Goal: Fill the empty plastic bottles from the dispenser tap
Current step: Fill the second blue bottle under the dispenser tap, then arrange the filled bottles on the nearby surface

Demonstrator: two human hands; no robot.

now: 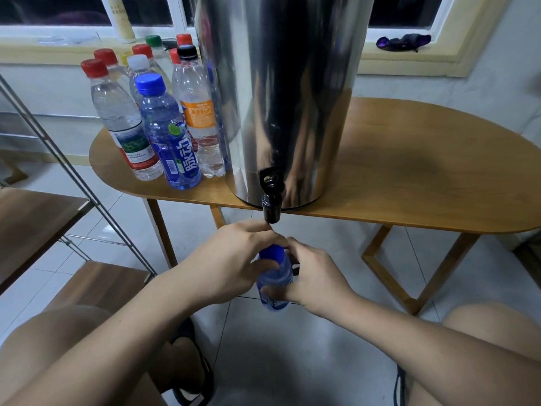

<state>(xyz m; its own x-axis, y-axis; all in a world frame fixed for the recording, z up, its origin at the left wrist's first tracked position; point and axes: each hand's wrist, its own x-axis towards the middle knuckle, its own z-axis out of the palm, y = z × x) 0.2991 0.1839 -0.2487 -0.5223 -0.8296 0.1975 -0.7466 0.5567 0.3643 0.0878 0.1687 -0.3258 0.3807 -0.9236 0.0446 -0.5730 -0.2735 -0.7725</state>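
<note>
The person holds a blue plastic bottle [275, 278] in front of the knees, above the tiled floor [292, 347] and just below the black tap [271, 197] of the steel dispenser [281, 83]. The dispenser stands at the front edge of the wooden table [409, 171].

The left hand [234, 259] comes in from above, its fingers [259, 228] and thumb curled round the blue cap [272, 252]. The right hand [313, 279] wraps the bottle's body from the side, thumb across the front, and holds it roughly upright. The cap is on the neck, and the frame does not show whether it is being loosened or tightened. The tinted wall also hides how much liquid is inside.

The bottle looks thin-walled and springy. Empty it would be very light and would dent under a hard squeeze, and full it would be heavier and, if wet, slippery. The safest hold is probably round the middle of the body with moderate pressure, leaving the neck free to line up under the spout. Squeezing an uncapped, filled bottle would likely push water out.

A cluster of capped bottles [168, 133], with red, green, white, black and blue tops, stands on the table just left of the dispenser.
</note>
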